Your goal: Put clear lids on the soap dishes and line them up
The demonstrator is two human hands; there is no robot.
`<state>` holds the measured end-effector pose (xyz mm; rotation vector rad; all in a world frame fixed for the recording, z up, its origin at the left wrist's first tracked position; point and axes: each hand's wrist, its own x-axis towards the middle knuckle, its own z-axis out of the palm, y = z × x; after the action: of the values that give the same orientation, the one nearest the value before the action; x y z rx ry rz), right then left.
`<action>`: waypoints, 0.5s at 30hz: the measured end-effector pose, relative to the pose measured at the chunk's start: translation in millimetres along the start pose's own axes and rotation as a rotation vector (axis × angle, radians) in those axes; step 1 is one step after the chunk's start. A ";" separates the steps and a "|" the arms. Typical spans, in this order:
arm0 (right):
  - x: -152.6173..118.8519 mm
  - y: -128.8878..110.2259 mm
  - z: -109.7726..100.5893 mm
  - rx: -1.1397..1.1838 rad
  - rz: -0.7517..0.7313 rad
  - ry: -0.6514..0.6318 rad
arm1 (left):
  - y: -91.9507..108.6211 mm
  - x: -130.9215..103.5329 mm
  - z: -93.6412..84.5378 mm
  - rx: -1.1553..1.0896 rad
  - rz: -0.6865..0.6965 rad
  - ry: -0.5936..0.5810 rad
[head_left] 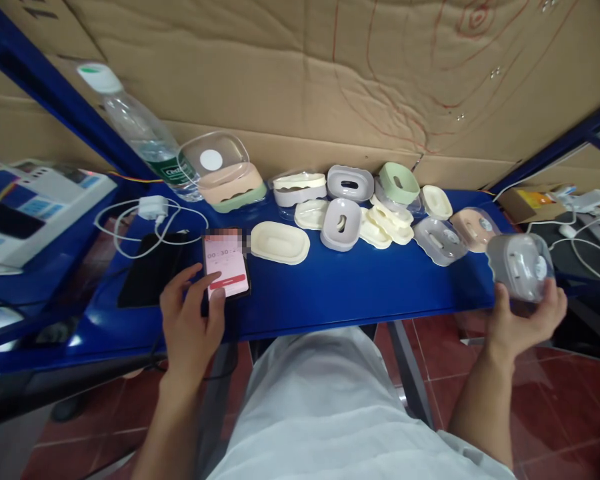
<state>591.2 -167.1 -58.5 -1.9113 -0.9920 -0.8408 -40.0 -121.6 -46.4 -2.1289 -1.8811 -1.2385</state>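
My left hand (193, 320) rests over a phone (227, 260) with a timer on its lit screen, its fingers spread and at the lower part of the glass. In my right hand (523, 327) is a grey soap box (517, 263) with a clear lid, gripped between thumb and fingers at the table's right end. Just left of it lie a peach soap box (475, 229) and another grey box (440, 240). A cream oval tray (279, 242) sits right of the phone. Cream inserts (386, 223) lie in a loose pile beside a grey dish (341, 224).
A water bottle (145, 130) stands at the back left, near stacked peach and green boxes (233, 187). A white charger (153, 207) and its cable lie by a dark flat device (147, 273). Cardboard (280, 73) walls the back of the blue table (360, 290).
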 end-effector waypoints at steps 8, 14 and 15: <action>-17.6 43.4 21.5 -0.136 0.131 -0.046 | -0.3 1.0 3.4 0.038 0.033 0.035; -16.4 22.6 25.0 -0.107 0.070 -0.245 | 1.3 1.7 1.7 0.035 0.043 0.000; -14.4 21.7 24.5 -0.108 0.066 -0.291 | 1.6 3.1 0.4 0.041 0.058 -0.008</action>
<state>607.7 -158.5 -88.9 -2.1904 -1.0647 -0.5996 -38.5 -119.4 -44.2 -2.1547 -1.8170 -1.1718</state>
